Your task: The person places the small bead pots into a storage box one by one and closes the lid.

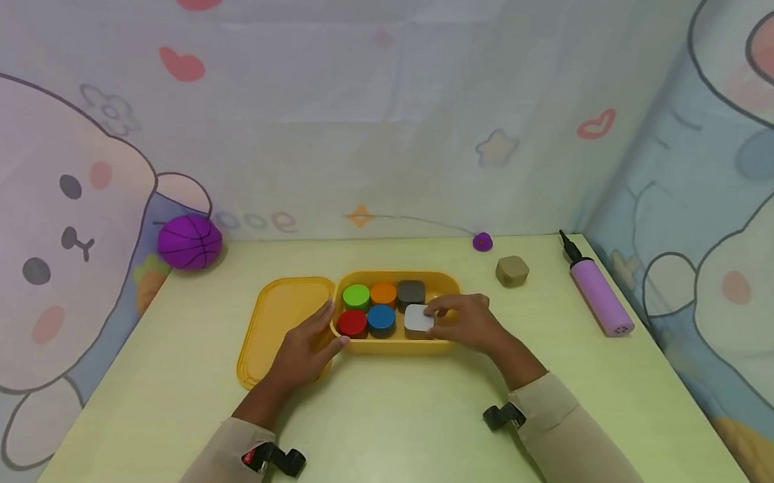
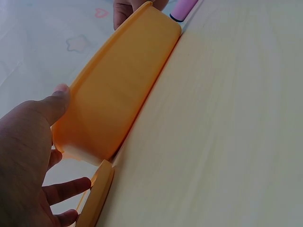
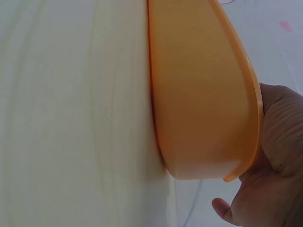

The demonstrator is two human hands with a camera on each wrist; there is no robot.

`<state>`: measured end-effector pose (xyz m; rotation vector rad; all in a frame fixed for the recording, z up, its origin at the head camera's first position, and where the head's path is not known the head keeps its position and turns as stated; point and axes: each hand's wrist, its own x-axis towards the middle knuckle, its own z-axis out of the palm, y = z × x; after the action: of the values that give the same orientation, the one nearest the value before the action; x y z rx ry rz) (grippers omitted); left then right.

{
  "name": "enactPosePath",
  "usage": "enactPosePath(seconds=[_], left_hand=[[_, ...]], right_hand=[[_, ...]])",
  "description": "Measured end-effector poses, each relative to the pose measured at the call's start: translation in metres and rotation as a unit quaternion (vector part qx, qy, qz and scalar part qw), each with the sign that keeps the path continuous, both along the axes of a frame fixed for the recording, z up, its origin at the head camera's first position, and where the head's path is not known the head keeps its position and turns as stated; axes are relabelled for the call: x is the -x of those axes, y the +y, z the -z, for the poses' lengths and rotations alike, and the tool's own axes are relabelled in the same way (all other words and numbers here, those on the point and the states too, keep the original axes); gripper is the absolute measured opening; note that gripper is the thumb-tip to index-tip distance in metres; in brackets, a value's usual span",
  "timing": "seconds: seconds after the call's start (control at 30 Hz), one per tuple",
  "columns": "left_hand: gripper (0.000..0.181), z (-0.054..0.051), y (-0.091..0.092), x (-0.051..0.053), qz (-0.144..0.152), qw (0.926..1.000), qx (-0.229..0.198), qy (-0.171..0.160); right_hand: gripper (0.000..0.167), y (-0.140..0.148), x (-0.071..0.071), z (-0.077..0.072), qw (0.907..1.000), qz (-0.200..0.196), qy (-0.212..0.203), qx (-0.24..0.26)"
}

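Note:
A yellow plastic container (image 1: 396,347) sits on the table with several round and square blocks inside, among them a green-topped one (image 1: 356,296), a red-topped one (image 1: 353,323) and a blue-topped one (image 1: 381,319). My left hand (image 1: 300,351) grips the container's left end, thumb on the front rim; its lower fingers reach over the yellow lid (image 2: 97,201). With thumb and fingers, my right hand (image 1: 467,321) pinches a square white-topped block (image 1: 418,319) inside the right part of the container. The container wall hides those fingertips in the right wrist view.
Left of the container lies the lid, and a purple ball (image 1: 190,242) is at the back left. Behind and to the right are a small purple object (image 1: 482,242), a tan block (image 1: 512,271) and a purple hand pump (image 1: 601,296). A printed cloth (image 1: 391,114) hangs behind the table.

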<state>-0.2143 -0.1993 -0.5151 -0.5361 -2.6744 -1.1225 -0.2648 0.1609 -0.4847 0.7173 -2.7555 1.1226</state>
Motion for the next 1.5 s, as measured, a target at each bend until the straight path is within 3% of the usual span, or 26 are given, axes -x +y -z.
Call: enactPosePath(seconds=[0.43,1.1,1.5], left_hand=[[0.079,0.0005,-0.0002,0.0018,-0.007,0.9999,0.001,-0.013],[0.077,-0.0004,0.0013,0.0012,-0.001,0.9999,-0.014,0.002],[0.077,-0.0007,0.0006,0.0011,-0.001,0.9999,-0.012,0.003]], right_hand=[[0.03,-0.0018,-0.0033,-0.0053,0.9995,-0.025,-0.005,-0.021],[0.027,-0.0012,-0.0049,-0.0058,0.9993,-0.016,-0.021,-0.025],[0.028,0.0007,-0.002,-0.0059,0.9998,-0.009,0.015,0.008]])
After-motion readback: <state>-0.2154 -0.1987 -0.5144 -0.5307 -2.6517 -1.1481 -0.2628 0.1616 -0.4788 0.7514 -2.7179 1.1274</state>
